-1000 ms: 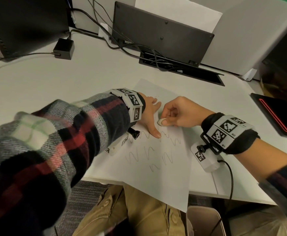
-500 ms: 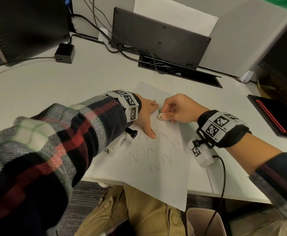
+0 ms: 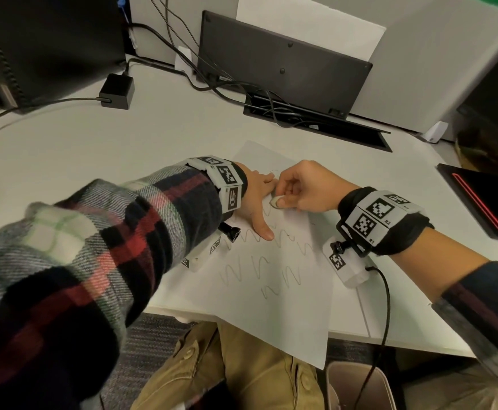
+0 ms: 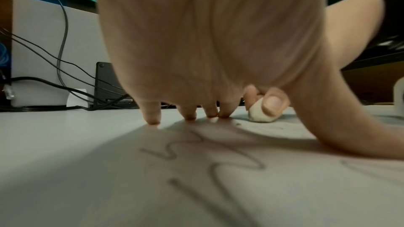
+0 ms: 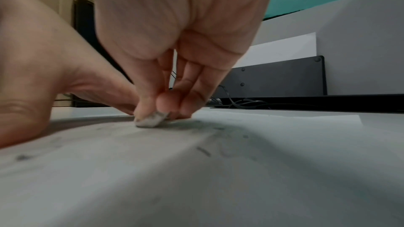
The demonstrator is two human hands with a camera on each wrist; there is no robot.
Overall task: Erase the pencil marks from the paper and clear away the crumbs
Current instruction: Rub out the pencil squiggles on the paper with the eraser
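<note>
Paper [image 3: 274,297] lies angled on the desk [image 3: 93,149], centre of the head view, near corner hanging off the front edge. Pencil marks [image 3: 259,270]: several wavy rows left, mid-sheet. Eraser [image 3: 277,201], small and white, sits on the sheet's upper part, pinched by right hand [image 3: 304,187] with thumb and curled fingers. Left hand [image 3: 256,199] is spread, straight fingertips [image 4: 153,118] pressing the sheet flat just beside the eraser. Step: erasing, early; most marks remain. Next likely needs rubbing down toward lower rows with the sheet pinned. Few dark crumbs [image 5: 203,151] on paper, not yet cleared.
</note>
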